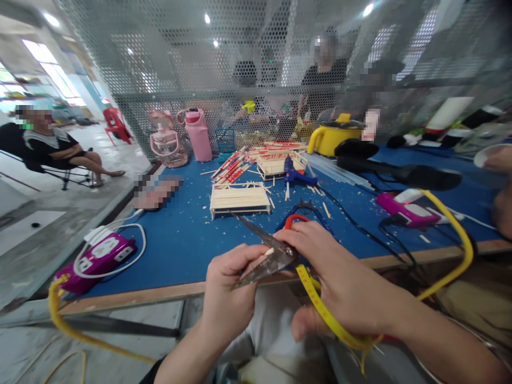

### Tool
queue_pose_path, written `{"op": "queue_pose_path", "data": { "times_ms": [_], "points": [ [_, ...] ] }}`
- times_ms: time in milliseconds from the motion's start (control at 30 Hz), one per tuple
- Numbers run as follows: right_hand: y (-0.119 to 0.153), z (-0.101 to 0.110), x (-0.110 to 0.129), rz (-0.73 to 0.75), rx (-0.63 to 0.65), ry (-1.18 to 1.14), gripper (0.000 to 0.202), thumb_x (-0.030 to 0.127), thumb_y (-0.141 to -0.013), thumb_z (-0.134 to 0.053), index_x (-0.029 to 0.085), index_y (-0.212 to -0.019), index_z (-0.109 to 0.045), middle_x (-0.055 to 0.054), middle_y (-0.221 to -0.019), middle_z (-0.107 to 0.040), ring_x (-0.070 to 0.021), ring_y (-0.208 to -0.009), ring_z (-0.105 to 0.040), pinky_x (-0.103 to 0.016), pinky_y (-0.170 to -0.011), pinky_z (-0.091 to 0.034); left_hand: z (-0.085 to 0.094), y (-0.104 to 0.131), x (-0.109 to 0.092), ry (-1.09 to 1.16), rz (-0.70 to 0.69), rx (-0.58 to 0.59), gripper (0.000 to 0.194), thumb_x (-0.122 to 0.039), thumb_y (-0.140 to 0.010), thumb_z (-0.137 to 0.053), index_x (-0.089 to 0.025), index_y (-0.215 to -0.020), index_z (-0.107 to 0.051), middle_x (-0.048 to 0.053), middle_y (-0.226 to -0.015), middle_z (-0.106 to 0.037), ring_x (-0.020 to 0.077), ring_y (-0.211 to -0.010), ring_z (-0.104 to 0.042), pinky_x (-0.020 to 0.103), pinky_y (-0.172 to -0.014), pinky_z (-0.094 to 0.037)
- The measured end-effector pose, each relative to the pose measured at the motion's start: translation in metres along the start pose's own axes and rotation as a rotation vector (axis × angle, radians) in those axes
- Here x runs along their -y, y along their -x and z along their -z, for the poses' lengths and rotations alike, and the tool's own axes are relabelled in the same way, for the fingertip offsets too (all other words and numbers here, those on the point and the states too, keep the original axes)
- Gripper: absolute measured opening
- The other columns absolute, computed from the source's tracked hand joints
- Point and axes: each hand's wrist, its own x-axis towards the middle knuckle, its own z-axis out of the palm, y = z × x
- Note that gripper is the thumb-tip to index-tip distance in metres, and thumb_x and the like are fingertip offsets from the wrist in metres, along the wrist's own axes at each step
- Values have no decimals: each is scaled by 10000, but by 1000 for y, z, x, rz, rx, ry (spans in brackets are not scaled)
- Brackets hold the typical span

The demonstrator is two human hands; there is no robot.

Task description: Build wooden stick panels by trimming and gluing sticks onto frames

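Note:
My right hand grips a pair of scissors with red handles; the blades stand apart and point left. My left hand is closed in a pinch on a small wooden stick, whose tip shows between the blades. A yellow measuring tape hangs in a loop by my right hand. Beyond the hands, a small wooden stick frame rests on the blue table. Behind it lie a second stick frame, a blue glue gun and red-wrapped sticks.
Two purple power strips lie left and right. Pink bottles, a yellow pot and clear glue sticks stand or lie near the mesh. A person sits left; a hand shows right.

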Motion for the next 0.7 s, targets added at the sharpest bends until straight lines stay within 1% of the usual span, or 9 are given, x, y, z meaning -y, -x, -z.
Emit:
{"op": "queue_pose_path", "data": {
  "times_ms": [133,267,333,433,500,600,633,700],
  "points": [
    [1,1,1,16,3,27,948,742,-504,-672,191,-1240,-442,-128,-1092,-518,-309,-1006,-493,-485,-872,-420,0,0,-4,23,19,8,186,-125,-811,-570,-194,-823,-742,7,-660,-697,125,-617,-603,192,-578,-459],
    [2,-1,2,9,-34,64,962,758,-488,-663,167,-1222,-471,-138,-1075,-528,-304,-987,-501,-461,-852,-430,1,3,1,13,31,3,174,-130,-804,-590,-203,-839,-744,12,-716,-718,126,-638,-612,194,-594,-462],
    [1,-2,1,0,-47,66,924,753,-494,-664,160,-1182,-498,-125,-1027,-544,-278,-936,-518,-419,-807,-449,0,4,3,23,52,-9,167,-129,-798,-599,-201,-846,-742,18,-758,-729,136,-674,-625,202,-618,-471],
    [1,-5,0,-34,-53,55,843,752,-499,-659,161,-1089,-544,-79,-894,-575,-229,-808,-535,-346,-707,-452,-2,3,4,61,96,-24,156,-159,-810,-596,-191,-843,-746,31,-796,-736,150,-717,-639,217,-653,-484],
    [2,-7,-1,-64,-41,31,741,730,-539,-657,170,-1016,-567,-47,-815,-593,-199,-730,-542,-301,-647,-431,-4,1,3,64,116,-27,157,-184,-818,-597,-191,-814,-753,28,-778,-734,143,-705,-638,212,-654,-482],
    [6,-11,-1,-143,3,-24,529,648,-666,-639,198,-937,-574,-1,-714,-607,-157,-622,-542,-254,-563,-380,-7,-2,2,56,157,14,158,-220,-827,-599,-203,-828,-756,14,-743,-733,136,-698,-645,205,-664,-485],
    [9,-12,-2,-193,17,-39,472,618,-704,-625,209,-934,-570,11,-686,-607,-149,-591,-538,-247,-543,-366,-8,-4,3,52,184,46,161,-239,-831,-597,-207,-855,-753,14,-752,-736,140,-714,-653,208,-680,-491],
    [14,-12,-8,-361,6,-22,433,573,-745,-603,225,-997,-549,19,-658,-614,-153,-566,-548,-244,-526,-353,-8,-5,5,24,237,120,186,-277,-844,-582,-210,-919,-739,25,-812,-743,153,-774,-667,223,-731,-500]
  ]
}}
